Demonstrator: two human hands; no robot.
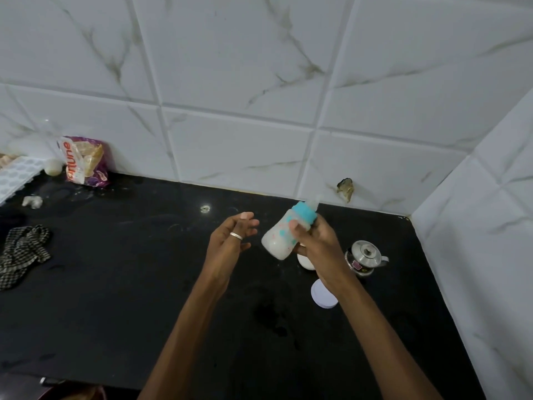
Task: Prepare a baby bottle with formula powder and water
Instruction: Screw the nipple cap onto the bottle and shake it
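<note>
Here, at the far left of the black counter (115, 284), a checked cloth (23, 252) lies crumpled, with an ice tray (17, 177) and a torn packet (83, 160) against the tiled wall behind it. Toward the middle, the left hand (227, 246) hovers empty, fingers loosely spread and slightly curled, a ring on one. Just right of it, apart from it, the right hand (314, 241) wraps the baby bottle (285, 235), thumb pressed on its front, fingers closed behind. The bottle is held above the counter, tilted, its blue collar and teat pointing up and to the right, milky liquid inside. This looks like the mixing step: keep the grip firm at the collar and shake with short wrist strokes until no lumps show. Below sits a white lid (323, 295), and further right a small steel pot (364, 256).
</note>
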